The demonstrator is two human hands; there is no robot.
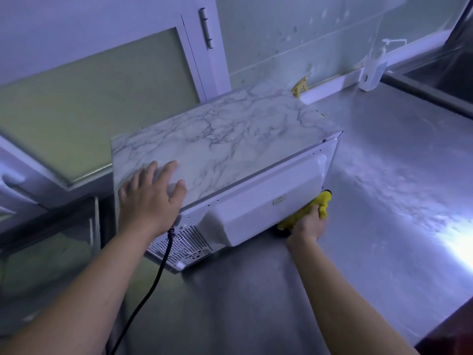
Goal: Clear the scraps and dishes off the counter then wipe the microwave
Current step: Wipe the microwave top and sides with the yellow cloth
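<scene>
Seemingly past the clearing — no scraps or dishes visible on the counter [384,180]. Steadying the microwave [230,149] there with a flat, spread left hand [151,198] on top; pressing a yellow cloth [316,204], gripped in the right hand [308,225], against its lower rear — other faces probably left.

Only the person's two arms show. The left hand [151,198] is bare, seen from the back, with four fingers and a thumb in sight. Its nails are too blurred to make out. The left forearm [84,298] is bare skin from the wrist to the edge of the picture, broad and smooth. The right hand [308,224] is bare too, and only its back and one knuckle show. The right forearm [343,298] is likewise uncovered along its whole visible length, looking slimmer than the left.
</scene>
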